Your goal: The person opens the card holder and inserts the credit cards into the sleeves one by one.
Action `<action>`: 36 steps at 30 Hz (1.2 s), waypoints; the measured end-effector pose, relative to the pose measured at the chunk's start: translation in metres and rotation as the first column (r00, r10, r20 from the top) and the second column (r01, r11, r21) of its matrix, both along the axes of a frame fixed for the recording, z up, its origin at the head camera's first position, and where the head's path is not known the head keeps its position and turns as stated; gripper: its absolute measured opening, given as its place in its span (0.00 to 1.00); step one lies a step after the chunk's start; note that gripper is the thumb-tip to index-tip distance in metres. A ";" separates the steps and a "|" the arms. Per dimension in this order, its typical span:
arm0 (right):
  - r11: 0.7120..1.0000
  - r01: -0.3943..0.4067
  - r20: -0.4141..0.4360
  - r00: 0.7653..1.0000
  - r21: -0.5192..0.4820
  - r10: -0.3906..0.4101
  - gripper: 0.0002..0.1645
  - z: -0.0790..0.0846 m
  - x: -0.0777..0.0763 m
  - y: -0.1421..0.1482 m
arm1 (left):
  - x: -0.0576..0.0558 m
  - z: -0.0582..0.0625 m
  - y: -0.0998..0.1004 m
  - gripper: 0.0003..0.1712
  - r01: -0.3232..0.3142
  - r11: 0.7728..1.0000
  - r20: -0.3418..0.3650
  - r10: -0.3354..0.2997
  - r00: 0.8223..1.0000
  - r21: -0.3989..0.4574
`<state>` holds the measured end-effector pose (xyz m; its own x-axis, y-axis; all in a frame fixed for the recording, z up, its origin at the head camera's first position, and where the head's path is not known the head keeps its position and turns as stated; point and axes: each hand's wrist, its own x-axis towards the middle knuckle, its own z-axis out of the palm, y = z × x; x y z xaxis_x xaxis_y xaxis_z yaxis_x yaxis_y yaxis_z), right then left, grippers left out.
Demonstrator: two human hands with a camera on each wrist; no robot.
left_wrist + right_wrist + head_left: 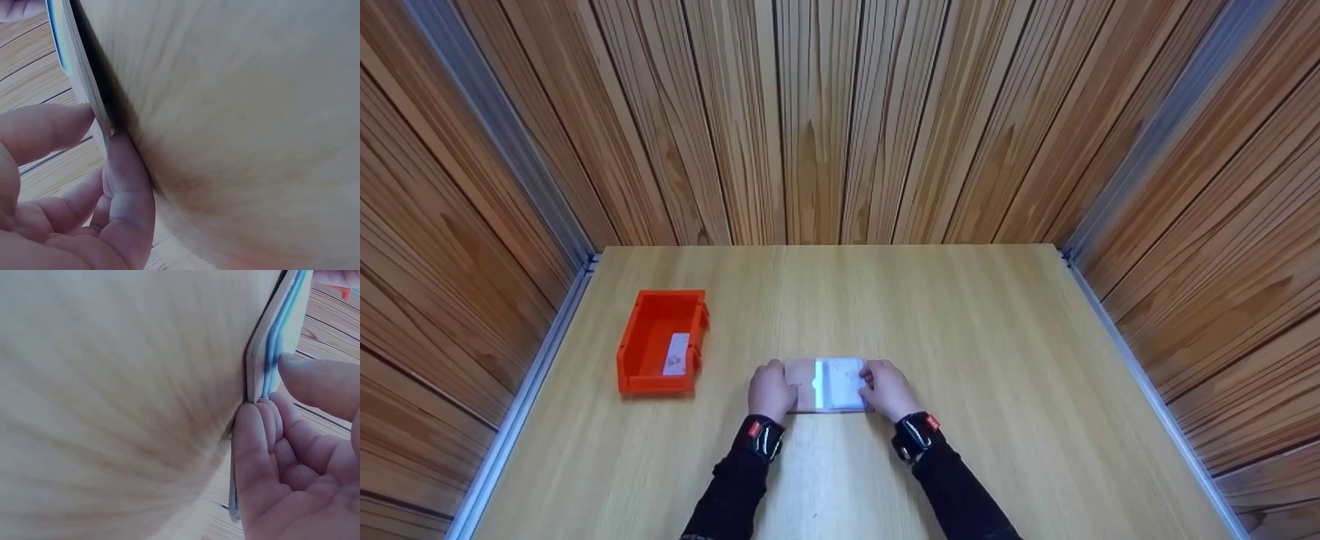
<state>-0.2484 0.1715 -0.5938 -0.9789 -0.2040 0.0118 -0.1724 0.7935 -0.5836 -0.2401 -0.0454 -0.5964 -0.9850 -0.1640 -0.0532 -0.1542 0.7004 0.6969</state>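
Observation:
A thin, flat beige case (801, 384), like an open wallet or passport cover, lies crosswise before me. On its right half is a shiny white and pale-blue insert (844, 384). My left hand (769, 391) pinches the left edge of the case. In the left wrist view the thumb is on the upper face and a finger (130, 197) reaches under the thin edge. My right hand (889, 390) pinches the right edge, with its thumb (320, 382) on the insert side and curled fingers beneath. A blue-edged layer (278, 332) shows along that side in the right wrist view.
An orange open-top bin (656, 384) with a white label (676, 354) stands to the left on the wooden table (960, 322). Wood-plank walls (817, 120) and metal rails (1159, 405) enclose the table at the back and sides.

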 end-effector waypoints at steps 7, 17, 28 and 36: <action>1.000 -0.010 -0.024 1.000 -0.017 0.010 0.10 0.002 -0.001 0.000 | 0.000 -0.001 0.000 0.15 0.005 1.000 -0.010 -0.005 1.000 -0.019; 1.000 0.016 -0.074 0.997 -0.005 -0.016 0.08 0.008 -0.010 0.000 | 0.002 -0.003 -0.002 0.10 0.014 0.999 -0.091 -0.018 0.996 -0.046; 0.998 0.003 -0.056 0.998 0.061 0.000 0.08 0.017 -0.027 -0.010 | 0.003 -0.005 -0.003 0.10 0.020 0.999 -0.093 -0.023 0.995 -0.035; 0.994 -0.034 -0.109 0.993 0.102 0.045 0.07 0.013 -0.037 -0.013 | 0.005 -0.006 -0.004 0.11 0.017 0.999 -0.128 -0.021 0.992 -0.033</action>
